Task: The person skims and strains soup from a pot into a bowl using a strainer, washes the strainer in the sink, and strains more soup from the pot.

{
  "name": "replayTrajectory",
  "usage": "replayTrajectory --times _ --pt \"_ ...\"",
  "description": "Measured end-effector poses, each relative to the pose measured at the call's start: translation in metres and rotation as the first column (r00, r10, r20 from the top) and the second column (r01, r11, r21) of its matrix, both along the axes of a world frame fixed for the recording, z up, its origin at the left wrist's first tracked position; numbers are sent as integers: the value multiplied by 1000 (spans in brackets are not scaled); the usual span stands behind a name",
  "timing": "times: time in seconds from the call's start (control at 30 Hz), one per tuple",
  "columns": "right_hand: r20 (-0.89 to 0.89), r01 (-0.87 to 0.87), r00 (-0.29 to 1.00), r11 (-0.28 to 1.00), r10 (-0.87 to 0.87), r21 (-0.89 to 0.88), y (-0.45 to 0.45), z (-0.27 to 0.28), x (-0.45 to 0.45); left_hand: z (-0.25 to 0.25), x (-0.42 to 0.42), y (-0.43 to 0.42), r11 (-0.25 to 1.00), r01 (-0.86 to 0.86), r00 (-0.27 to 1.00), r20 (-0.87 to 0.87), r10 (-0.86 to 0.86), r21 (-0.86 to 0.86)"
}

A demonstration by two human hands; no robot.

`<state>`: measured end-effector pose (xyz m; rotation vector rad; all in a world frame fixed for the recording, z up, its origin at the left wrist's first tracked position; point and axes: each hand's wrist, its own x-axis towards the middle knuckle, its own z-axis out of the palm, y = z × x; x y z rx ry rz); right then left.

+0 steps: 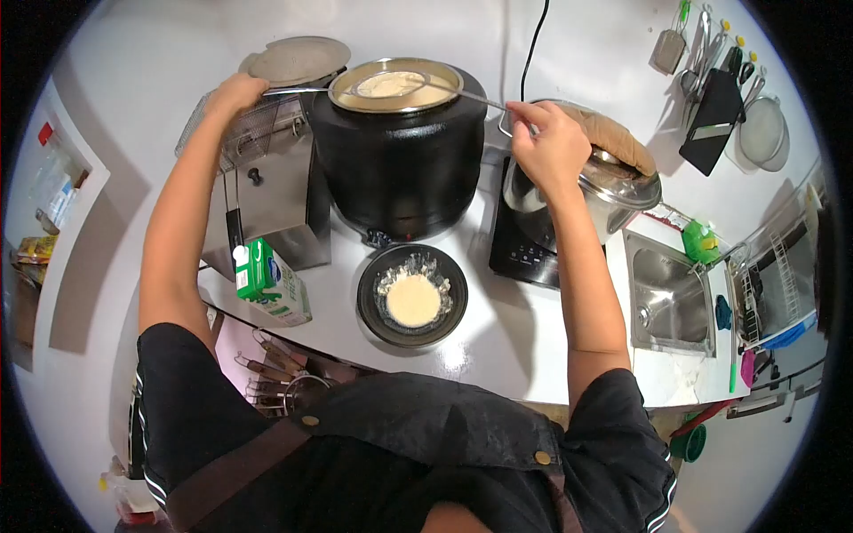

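Observation:
A black round warmer (400, 160) holds a metal pot (335, 99) with a pale creamy mixture (391, 83) in it. My left hand (235, 93) is closed around a metal handle (298, 90) that reaches over the pot's left rim. In my right hand (549, 142) is the thin handle of a long-handled metal utensil (475, 96), its far end in the mixture. A round wire rim (357, 88) shows at the surface; which handle it belongs to, I cannot tell. Nearer me, a black bowl (367, 311) contains more pale mixture, and a green-and-white carton (275, 284) stands to its left.
On the left are a deep fryer (275, 204) with a wire basket (253, 133) and a round lid (302, 60) behind. At right, a lidded steel pot (617, 191) stands on an induction cooker (524, 262), beside a sink (671, 302). Utensils and a strainer (764, 131) hang on the wall.

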<state>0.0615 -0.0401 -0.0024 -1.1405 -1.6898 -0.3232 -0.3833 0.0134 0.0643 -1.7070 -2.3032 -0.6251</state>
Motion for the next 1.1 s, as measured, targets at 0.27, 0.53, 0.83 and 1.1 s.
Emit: replayTrajectory --times 0.27,0.53,0.83,1.1 --pt "-342 -214 917 977 204 8 -56 -58 43 -20 2 -61 994 110 966 232 -113 29" --pt "-565 -282 810 949 156 -143 -112 -111 85 -31 61 -185 995 78 890 445 -95 55" --pt "-578 -240 813 945 70 -223 -135 -142 107 -144 144 -283 998 -30 998 60 27 52" --pt "-184 -220 970 903 161 -369 -149 -159 65 -230 158 -314 932 209 970 -184 -159 296"
